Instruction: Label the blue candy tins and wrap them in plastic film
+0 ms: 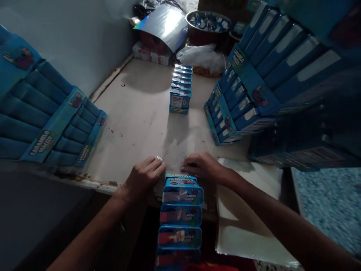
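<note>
My left hand is closed with its fingertips pinched together, and a small glint shows at them. Across from it, my right hand is closed too, fingers curled down. Between the two hands lies a faint, see-through plastic film, gripped at its sides; its exact edges are hard to make out. Just below the hands, a row of blue candy boxes in a display tray runs toward my body, with "Caramelo Macizo" printed on them. Its near end passes out of the frame.
Another tray of blue boxes stands farther back. Stacked display trays rise at the left and at the right. Plastic sheets lie beside my right forearm. A metal bowl of small wrapped pieces and a plastic bag sit behind.
</note>
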{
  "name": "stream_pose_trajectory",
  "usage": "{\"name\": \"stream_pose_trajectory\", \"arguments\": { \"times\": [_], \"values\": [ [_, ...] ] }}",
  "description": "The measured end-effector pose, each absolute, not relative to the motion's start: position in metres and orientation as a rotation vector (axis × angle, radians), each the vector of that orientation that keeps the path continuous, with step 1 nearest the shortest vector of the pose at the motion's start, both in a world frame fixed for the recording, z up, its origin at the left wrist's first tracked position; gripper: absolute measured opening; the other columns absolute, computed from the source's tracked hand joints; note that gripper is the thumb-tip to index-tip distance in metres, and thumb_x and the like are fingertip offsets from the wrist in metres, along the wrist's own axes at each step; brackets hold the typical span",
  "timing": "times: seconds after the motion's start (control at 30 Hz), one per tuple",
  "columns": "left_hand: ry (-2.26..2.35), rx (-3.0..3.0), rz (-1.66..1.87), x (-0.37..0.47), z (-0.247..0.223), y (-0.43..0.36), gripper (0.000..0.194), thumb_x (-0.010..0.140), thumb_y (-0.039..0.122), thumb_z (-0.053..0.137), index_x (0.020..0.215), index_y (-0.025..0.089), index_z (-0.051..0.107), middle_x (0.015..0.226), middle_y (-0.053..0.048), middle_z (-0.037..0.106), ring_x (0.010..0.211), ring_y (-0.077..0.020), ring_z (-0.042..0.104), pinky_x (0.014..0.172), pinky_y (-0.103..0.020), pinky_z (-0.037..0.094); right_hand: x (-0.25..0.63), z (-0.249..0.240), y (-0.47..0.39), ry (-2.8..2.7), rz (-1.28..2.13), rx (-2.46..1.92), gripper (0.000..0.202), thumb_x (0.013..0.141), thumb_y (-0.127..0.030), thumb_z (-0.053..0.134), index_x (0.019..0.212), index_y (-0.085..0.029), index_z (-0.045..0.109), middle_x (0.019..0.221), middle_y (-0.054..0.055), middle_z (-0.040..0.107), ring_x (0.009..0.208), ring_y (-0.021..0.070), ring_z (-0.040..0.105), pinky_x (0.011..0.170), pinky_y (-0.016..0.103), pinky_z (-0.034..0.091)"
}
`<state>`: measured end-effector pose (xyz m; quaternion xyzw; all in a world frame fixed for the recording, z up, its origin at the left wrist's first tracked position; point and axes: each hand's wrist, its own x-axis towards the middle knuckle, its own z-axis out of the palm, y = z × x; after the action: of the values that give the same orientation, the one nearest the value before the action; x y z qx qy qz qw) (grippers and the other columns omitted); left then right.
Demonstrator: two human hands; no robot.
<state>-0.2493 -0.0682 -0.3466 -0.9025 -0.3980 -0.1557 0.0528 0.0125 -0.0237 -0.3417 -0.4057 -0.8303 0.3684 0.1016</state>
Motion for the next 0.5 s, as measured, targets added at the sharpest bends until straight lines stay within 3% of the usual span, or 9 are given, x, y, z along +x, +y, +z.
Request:
{"name": "stream_pose_trajectory", "arguments": {
  "times": [0.13,0.23,0.37,0.5],
  "values": [
    [-1.425,-2.734,-0.457,-0.239,-0.342,-0.086,0.013,0.093,0.016,0.061,0.083,0.019,0.069,0.081,-0.003,0.067,0.076,-0.0163,0.057,0.064,-0.028,0.034,0.027,-0.329,-0.056,-2.623,0.638,-1.587,0.006,0.081,-0.02,0.076,0.075,-0.02,0.075,0.08,0.004,0.075,0.068,0.0152,0.061,0.057,0.028,0.024],
    [-1.597,-2.688,-0.322,-0.228,-0.327,-0.082,0.014,0.089,0.017,0.062,0.076,0.019,0.065,0.081,-0.003,0.066,0.071,-0.0149,0.054,0.059,-0.029,0.027,0.021,-0.321,-0.07,-2.745,0.445,-1.602,0.009,0.079,-0.018,0.076,0.071,-0.019,0.071,0.08,0.007,0.074,0.067,0.0176,0.061,0.055,0.032,0.018],
    [-1.666,-2.598,-0.27,-0.224,-0.306,-0.072,0.024,0.088,0.012,0.054,0.067,0.019,0.063,0.071,-0.002,0.062,0.065,-0.015,0.049,0.056,-0.031,0.017,0.012,-0.317,-0.072,-2.646,0.524,-1.703,0.011,0.082,-0.019,0.072,0.071,-0.02,0.071,0.074,0.006,0.074,0.061,0.0165,0.06,0.055,0.032,0.018],
    [-1.803,-2.597,-0.217,-0.224,-0.295,-0.069,0.025,0.089,0.017,0.053,0.065,0.02,0.061,0.062,-0.001,0.055,0.056,-0.0143,0.043,0.055,-0.031,0.016,0.011,-0.313,-0.067,-2.479,0.67,-1.732,0.011,0.086,-0.021,0.07,0.077,-0.021,0.076,0.074,0.005,0.075,0.063,0.0153,0.06,0.057,0.029,0.022]
  ]
}}
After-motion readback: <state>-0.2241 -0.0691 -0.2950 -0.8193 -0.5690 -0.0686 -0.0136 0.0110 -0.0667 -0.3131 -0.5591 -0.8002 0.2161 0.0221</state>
